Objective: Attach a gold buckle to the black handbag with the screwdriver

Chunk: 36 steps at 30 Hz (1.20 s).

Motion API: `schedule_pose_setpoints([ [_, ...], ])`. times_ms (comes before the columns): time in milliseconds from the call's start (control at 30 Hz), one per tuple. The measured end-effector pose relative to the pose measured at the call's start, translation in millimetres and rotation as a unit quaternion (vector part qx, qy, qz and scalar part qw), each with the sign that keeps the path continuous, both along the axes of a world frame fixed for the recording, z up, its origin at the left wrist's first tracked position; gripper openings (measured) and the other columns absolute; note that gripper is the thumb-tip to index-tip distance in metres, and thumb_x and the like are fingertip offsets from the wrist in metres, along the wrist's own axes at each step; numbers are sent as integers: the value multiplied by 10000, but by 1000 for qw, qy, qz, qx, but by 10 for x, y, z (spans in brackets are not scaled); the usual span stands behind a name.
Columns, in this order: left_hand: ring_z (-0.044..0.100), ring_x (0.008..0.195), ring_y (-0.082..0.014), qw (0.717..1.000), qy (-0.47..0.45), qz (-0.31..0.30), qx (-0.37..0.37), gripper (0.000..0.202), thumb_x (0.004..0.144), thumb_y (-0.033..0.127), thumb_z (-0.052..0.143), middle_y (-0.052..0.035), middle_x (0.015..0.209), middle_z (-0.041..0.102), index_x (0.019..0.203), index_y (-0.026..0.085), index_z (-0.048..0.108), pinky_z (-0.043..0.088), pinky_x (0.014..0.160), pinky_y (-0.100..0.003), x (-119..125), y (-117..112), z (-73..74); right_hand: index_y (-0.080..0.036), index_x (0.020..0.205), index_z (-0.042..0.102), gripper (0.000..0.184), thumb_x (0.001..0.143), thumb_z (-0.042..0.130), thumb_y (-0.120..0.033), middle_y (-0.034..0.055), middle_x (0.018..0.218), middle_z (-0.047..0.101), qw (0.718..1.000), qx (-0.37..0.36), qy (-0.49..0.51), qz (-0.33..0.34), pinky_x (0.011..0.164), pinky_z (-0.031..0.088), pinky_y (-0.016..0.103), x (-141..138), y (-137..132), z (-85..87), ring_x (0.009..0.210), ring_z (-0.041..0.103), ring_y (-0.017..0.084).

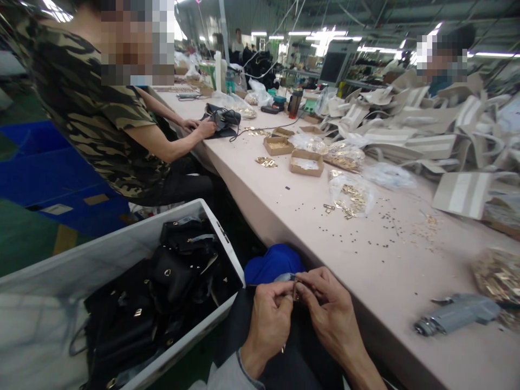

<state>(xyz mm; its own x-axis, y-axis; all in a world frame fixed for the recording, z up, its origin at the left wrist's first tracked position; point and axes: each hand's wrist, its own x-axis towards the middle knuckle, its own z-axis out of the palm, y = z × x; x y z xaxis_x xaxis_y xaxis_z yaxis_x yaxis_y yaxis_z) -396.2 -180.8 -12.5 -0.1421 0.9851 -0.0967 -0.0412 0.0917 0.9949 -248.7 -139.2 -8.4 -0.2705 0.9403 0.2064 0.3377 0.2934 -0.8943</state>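
My left hand (271,319) and my right hand (331,303) meet in front of me, just off the table's front edge. Both are closed, thumbs and fingertips pinching a small gold-coloured metal fitting (295,292) between them. The fingers cover most of it, so its exact shape is hidden. A piece of clear film (285,277) shows just behind the fingertips. Black material lies beneath my hands; whether it is a bag or clothing I cannot tell. To the right, a grey electric screwdriver (457,314) rests on the table (264,211), apart from my right hand.
At left, a white bin (190,338) holds several black bags (170,276). Small cardboard boxes (306,169), a plastic bag of gold fittings (352,196) and scattered tiny parts lie on the table. Beige strapped pieces (422,135) are heaped at right. A co-worker (101,108) sits at left.
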Motion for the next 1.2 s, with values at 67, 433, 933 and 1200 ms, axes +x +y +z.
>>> schedule_pose_setpoints([
  [67, 385, 513, -113, 1000, -5, -8, -8, 313, 886, 158, 542, 4, 617, 583, 986, 151, 838, 285, 493, -236, 2, -12, -28, -246, 1105, 778, 201, 1005, 662, -377, 71, 949, 657, 1000, -3, 2, -3, 723, 572, 314, 1, 1, -28, 850, 657, 205],
  [433, 704, 806, -185, 1000, 3, 11, 21, 264, 967, 259, 643, -72, 991, 792, 1164, 197, 807, 549, 728, -248, 79, -61, -15, -213, 1091, 796, 283, 963, 721, -454, 83, 1019, 733, 988, -130, 78, -13, 826, 574, 336, 26, 28, -53, 941, 696, 233],
  [933, 727, 777, -224, 1000, 1, 23, -4, 329, 951, 366, 695, -51, 759, 764, 1205, 188, 806, 611, 710, -272, 73, -74, -57, -220, 1147, 801, 208, 988, 684, -283, 29, 915, 693, 981, -140, 74, 114, 772, 515, 272, 221, 154, 89, 849, 644, 166],
  [1200, 671, 656, -191, 999, 39, 30, 4, 284, 947, 389, 702, -32, 698, 742, 1105, 194, 834, 547, 602, -246, 48, -99, -115, -175, 1237, 766, 336, 980, 712, -385, 75, 987, 725, 944, -227, 127, 204, 676, 510, 274, 300, 300, 13, 721, 599, 139],
])
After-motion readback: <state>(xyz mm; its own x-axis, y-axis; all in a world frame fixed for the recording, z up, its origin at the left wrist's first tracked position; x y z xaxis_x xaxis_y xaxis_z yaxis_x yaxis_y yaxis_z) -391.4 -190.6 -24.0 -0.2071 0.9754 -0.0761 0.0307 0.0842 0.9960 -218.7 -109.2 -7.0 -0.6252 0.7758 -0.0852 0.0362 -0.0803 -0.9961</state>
